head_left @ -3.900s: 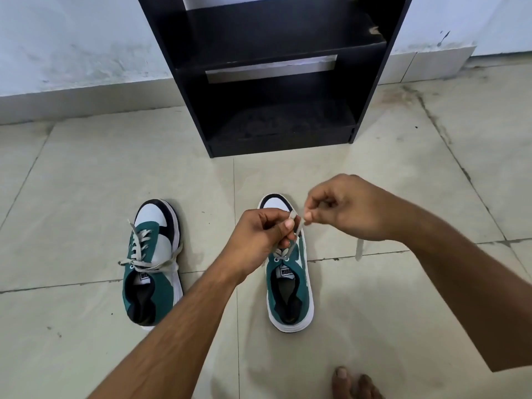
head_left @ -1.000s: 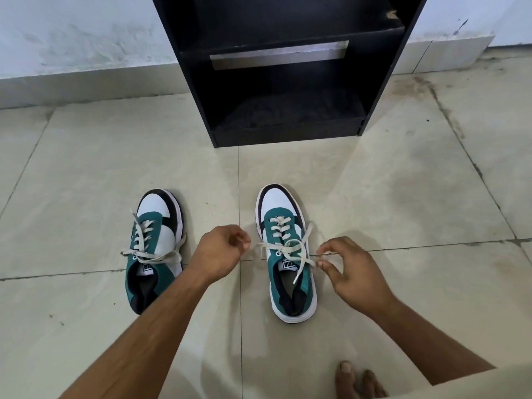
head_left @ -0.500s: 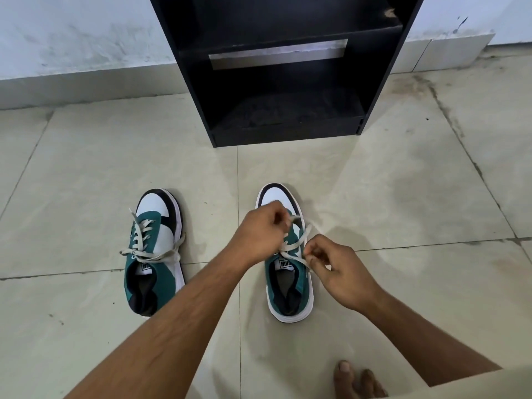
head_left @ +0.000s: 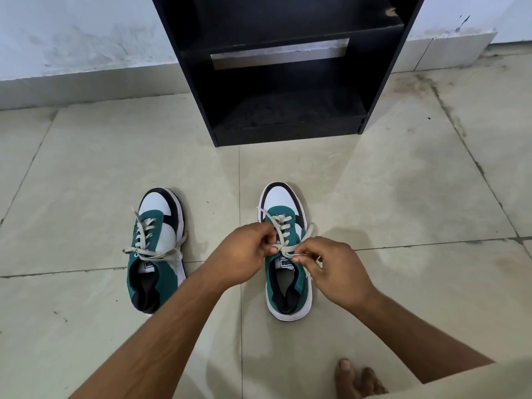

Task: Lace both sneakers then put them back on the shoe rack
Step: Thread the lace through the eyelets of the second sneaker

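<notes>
Now both hands' grip pinches lace over right sneaker: left hand, right hand.

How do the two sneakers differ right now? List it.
The left sneaker lies untouched, its lace ends loose across the tongue; the right sneaker has both hands, left hand and right hand, pinching its lace. The left one angles slightly; the right points straight at the shoe rack. Both are teal, white and black, on the floor.

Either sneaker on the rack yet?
No, both the left sneaker and the right sneaker sit on the floor tiles in front of the black shoe rack.
</notes>
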